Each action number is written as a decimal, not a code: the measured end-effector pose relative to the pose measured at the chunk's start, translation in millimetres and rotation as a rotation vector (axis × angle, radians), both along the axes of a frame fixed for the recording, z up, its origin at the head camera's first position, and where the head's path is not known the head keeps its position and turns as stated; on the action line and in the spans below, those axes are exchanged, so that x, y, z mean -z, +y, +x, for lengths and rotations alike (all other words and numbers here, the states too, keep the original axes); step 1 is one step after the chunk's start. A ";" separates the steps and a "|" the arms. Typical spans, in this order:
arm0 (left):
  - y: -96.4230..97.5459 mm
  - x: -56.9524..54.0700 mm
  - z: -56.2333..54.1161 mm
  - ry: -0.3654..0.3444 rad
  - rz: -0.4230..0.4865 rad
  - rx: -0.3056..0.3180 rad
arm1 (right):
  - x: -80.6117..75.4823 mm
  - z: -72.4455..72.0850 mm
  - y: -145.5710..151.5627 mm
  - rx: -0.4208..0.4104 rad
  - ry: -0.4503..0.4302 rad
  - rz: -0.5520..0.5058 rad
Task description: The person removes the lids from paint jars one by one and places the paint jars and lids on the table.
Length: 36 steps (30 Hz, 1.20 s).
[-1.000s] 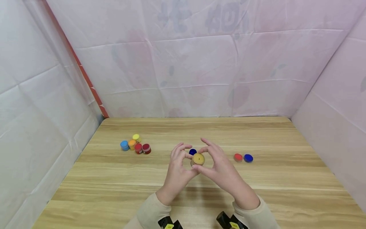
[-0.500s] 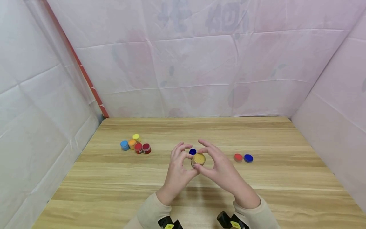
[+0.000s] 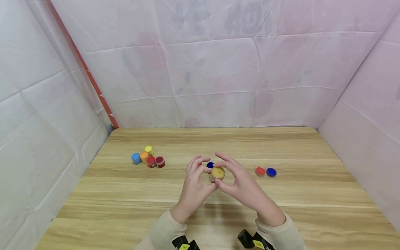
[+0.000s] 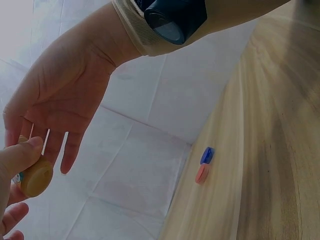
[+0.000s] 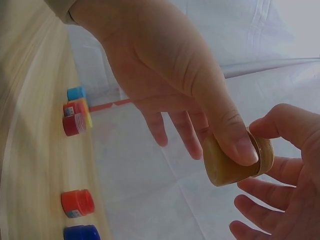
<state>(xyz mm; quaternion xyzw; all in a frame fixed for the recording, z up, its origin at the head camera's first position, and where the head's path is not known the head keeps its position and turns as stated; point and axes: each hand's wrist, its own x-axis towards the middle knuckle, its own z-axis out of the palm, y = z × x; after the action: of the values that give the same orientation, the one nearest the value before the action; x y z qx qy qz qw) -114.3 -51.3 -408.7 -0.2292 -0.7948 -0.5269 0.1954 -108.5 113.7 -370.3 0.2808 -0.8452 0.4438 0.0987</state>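
Note:
A small ochre paint jar (image 3: 217,173) is held above the table between both hands, its round ochre face with a small dark mark turned toward the head view. My left hand (image 3: 194,187) pinches it from the left with thumb and index finger. From the other side my right hand (image 3: 242,182) pinches it too; in the right wrist view its thumb (image 5: 245,149) presses along the jar's side. Beyond the hands stand a blue jar (image 3: 210,165) and a red jar (image 5: 77,203), mostly hidden in the head view. The other fingers of each hand are spread loosely.
At the left is a cluster of closed paint jars: light blue (image 3: 136,158), orange (image 3: 144,157), yellow (image 3: 149,150), red (image 3: 151,161) and dark red (image 3: 160,161). A red lid (image 3: 260,171) and a blue lid (image 3: 271,172) lie at the right. White sheets surround the wooden table (image 3: 125,201).
The right index and spread fingers have shifted slightly left around the ochre jar. The jar has turned a little and edged right, and a sliver of red now shows behind the left fingers.

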 end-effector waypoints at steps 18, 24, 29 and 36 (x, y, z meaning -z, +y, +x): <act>0.3 0.3 -1.1 0.002 -0.008 -0.034 | -0.6 0.9 -1.5 0.133 -0.002 0.040; 0.0 1.5 -1.3 0.003 -0.010 -0.029 | 0.6 -0.9 0.2 0.102 0.043 0.038; 0.2 1.3 -1.1 -0.002 -0.013 -0.015 | 0.4 -2.0 2.8 0.072 0.055 0.042; -0.3 0.8 -0.2 0.012 -0.062 0.008 | -0.9 -1.5 7.8 0.032 0.011 0.049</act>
<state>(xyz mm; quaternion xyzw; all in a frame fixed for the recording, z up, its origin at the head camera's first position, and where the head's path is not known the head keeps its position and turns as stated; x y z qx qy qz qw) -114.5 -51.7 -409.5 -0.2414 -0.8087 -0.5013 0.1911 -110.0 121.6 -369.3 0.2721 -0.8597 0.4197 0.1037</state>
